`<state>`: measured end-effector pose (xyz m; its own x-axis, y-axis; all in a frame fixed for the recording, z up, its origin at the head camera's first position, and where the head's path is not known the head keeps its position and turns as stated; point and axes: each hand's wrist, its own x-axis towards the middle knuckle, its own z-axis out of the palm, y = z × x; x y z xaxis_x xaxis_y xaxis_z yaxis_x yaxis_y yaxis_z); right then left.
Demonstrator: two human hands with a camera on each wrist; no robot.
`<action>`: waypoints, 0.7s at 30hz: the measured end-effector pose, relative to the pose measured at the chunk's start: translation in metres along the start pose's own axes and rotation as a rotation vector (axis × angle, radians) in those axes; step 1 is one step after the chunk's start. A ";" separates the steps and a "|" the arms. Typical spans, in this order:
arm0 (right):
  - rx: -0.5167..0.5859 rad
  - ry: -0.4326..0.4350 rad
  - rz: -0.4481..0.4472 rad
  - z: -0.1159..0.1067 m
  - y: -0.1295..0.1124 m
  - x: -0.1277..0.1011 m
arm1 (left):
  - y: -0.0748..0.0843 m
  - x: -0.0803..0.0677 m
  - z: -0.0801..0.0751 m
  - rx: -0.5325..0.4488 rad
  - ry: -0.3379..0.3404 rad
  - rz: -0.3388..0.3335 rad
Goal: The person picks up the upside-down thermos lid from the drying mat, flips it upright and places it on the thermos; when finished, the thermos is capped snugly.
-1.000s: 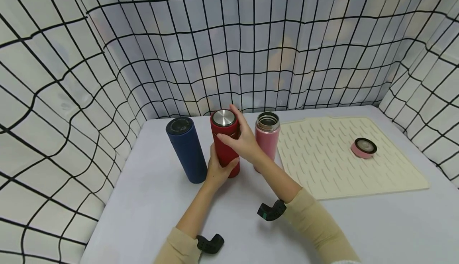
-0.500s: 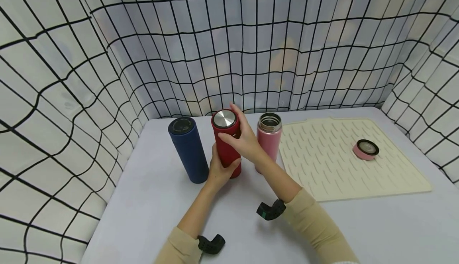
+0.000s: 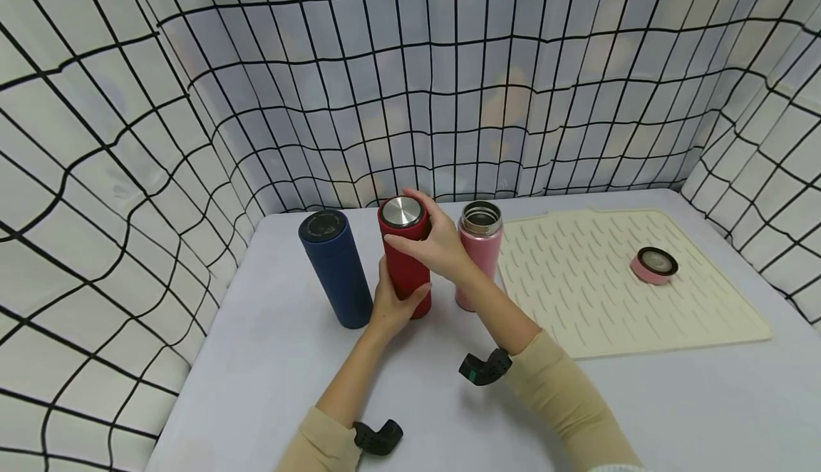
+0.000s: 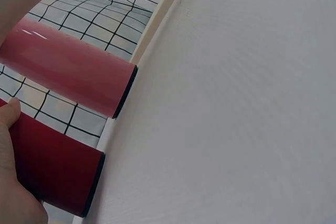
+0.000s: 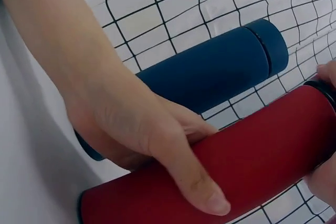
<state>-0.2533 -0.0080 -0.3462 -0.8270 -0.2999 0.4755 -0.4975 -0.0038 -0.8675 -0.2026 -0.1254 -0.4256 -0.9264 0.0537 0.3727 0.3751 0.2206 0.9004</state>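
From the head view, the left hand (image 3: 393, 303) wraps the lower body of the red flask (image 3: 405, 258), fingers curled round it. The right hand (image 3: 435, 244) closes over the flask's upper part, fingers bent round its steel-topped cap (image 3: 402, 213). The flask stands upright on the bench (image 3: 269, 358), long axis vertical, cap up, between the blue flask (image 3: 335, 267) on its left and the open pink flask (image 3: 477, 254) on its right. A cream mat (image 3: 616, 279) lies to the right, carrying a pink lid (image 3: 653, 265).

In the left wrist view, the thumb of the left hand (image 4: 13, 182) lies against the red flask (image 4: 52, 174), whose base rests on the bench (image 4: 236, 103); the pink flask (image 4: 68, 69) stands just beside it.

In the right wrist view, the left hand (image 5: 136, 129) clamps the red flask (image 5: 247, 161), thumb laid across its body. The right hand's fingertips (image 5: 323, 182) show at the cap end. The blue flask (image 5: 215, 72) stands parallel beyond.
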 end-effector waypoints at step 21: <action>0.199 -0.109 -0.041 -0.009 0.006 0.002 | -0.001 0.001 0.001 -0.011 -0.006 -0.031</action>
<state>-0.2603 -0.0001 -0.3490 -0.7683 -0.3970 0.5020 -0.4598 -0.2032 -0.8644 -0.2036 -0.1249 -0.4264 -0.9379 0.0527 0.3430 0.3462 0.2118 0.9139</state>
